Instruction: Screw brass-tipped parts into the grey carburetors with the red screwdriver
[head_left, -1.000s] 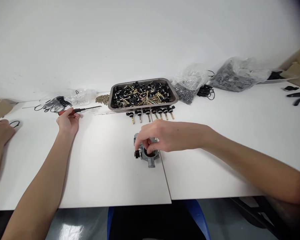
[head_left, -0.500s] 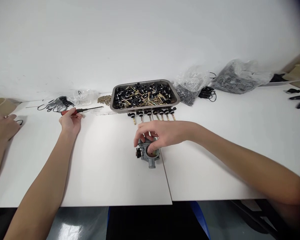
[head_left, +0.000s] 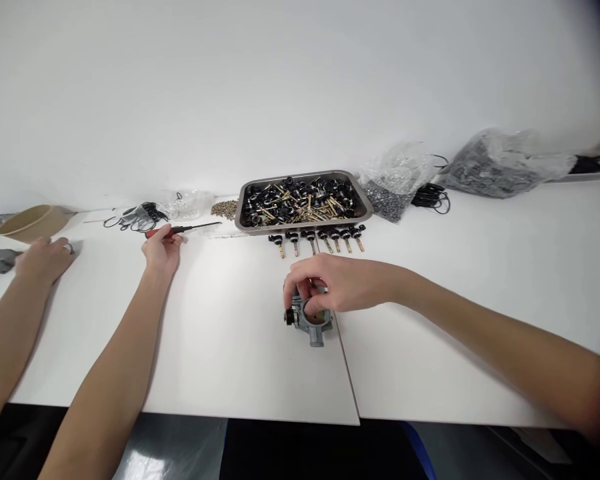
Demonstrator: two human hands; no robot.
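My left hand (head_left: 163, 253) is closed around the red handle of a screwdriver (head_left: 180, 230); its dark shaft points right, towards a small heap of brass-coloured parts (head_left: 225, 209). Out in front of me, my right hand (head_left: 325, 283) reaches over a grey metal carburetor (head_left: 317, 337) standing on the white table. The thumb dips into the round bore and the other fingers curl over the far side, gripping the body. A black knob-like fitting (head_left: 291, 317) sticks out on the carburetor's left. My fingers hide its top.
Behind stands a metal tray (head_left: 305, 229) full of black-and-brass parts, with several similar parts (head_left: 335, 239) lined up before it. Plastic bags (head_left: 500, 167) and black cables (head_left: 431, 197) lie along the wall. At far left, another person's hand (head_left: 45, 260) rests near a tan bowl (head_left: 35, 223).
The view has swung slightly left, so everything sits further right and lower. Both hands keep their holds on the screwdriver and the carburetor. More of the tan bowl shows.
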